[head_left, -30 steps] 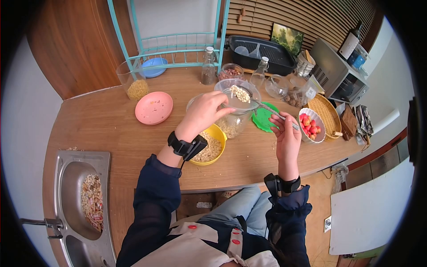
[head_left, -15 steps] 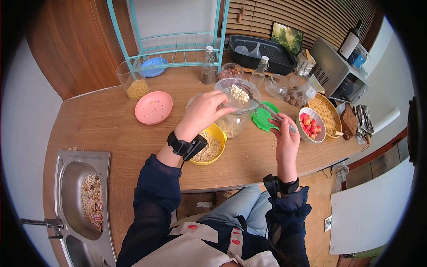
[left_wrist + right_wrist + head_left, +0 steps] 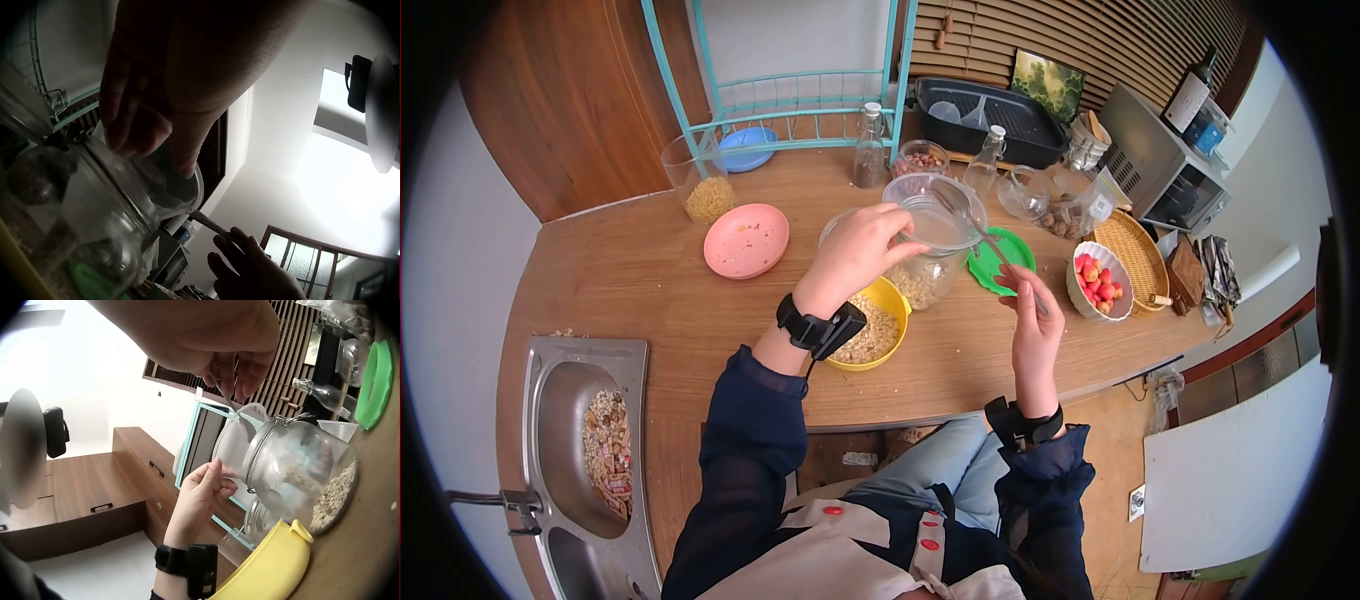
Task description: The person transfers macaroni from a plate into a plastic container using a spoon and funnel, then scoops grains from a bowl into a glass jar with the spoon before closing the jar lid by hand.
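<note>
A clear funnel-like piece sits in the mouth of a glass clip-top jar. My left hand pinches its rim between thumb and fingers. My right hand grips the handle of a metal spoon, whose bowl end is tipped down inside the clear piece; no heap of oats shows on it. Rolled oats lie in the bottom of the jar. Just in front of the jar, below my left hand, stands a yellow bowl with more oats, partly hidden by my wrist.
A green lid lies right of the jar, near a white bowl of small red fruit. Left are a pink plate and a sink. Glass bottles and a blue-green rack stand behind.
The spoon has tipped down and the oats it carried are off it. My right hand has turned and shifted slightly toward me. My left hand stays at the rim.
</note>
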`<state>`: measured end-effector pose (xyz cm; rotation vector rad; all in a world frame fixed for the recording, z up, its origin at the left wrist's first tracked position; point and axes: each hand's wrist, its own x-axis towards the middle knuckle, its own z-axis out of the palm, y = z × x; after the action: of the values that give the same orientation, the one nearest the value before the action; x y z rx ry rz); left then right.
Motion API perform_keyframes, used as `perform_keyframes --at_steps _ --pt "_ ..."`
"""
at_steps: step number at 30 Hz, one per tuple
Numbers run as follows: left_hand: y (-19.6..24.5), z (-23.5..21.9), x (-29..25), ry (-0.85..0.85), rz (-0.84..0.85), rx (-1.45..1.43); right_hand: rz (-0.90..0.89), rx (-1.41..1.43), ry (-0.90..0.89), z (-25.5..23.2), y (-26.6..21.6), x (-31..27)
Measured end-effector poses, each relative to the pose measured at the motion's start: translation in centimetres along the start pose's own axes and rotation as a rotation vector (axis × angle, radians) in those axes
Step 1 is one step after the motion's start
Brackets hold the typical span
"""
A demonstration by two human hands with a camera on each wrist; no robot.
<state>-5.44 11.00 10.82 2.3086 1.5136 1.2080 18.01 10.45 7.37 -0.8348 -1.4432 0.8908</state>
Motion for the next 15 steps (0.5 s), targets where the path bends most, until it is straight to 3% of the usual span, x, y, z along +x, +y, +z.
perform_keyframes --at_steps 2,4,8,10,11,13,15 --pt "0.1 0.0 0.0 0.002 -0.003 -0.002 -0.068 -0.09 -0.018 -0.3 -0.1 -0.7" --pt "0.0 0.0 0.0 -0.008 -0.013 0.001 -0.326 -0.344 0.0 -1.0 -0.4 -2.0" --pt "-0.3 0.3 -0.1 0.013 0.0 -0.008 -0.286 -0.066 0.199 -2.0 1.7 -6.2" --pt "-0.4 0.4 -0.1 0.023 0.011 -0.011 0.009 0.543 0.419 -2.6 3.3 -8.3" --pt "-0.4 0.4 0.0 0.023 0.007 -0.012 0.011 0.54 0.418 -2.7 4.0 -9.1" --pt "-0.2 0.3 0.0 0.004 -0.031 -0.017 0.294 0.775 0.548 -2.7 5.5 -10.7" --pt "0.1 0.1 0.0 0.014 -0.026 -0.017 0.239 0.818 0.488 -3.1 7.2 -11.5"
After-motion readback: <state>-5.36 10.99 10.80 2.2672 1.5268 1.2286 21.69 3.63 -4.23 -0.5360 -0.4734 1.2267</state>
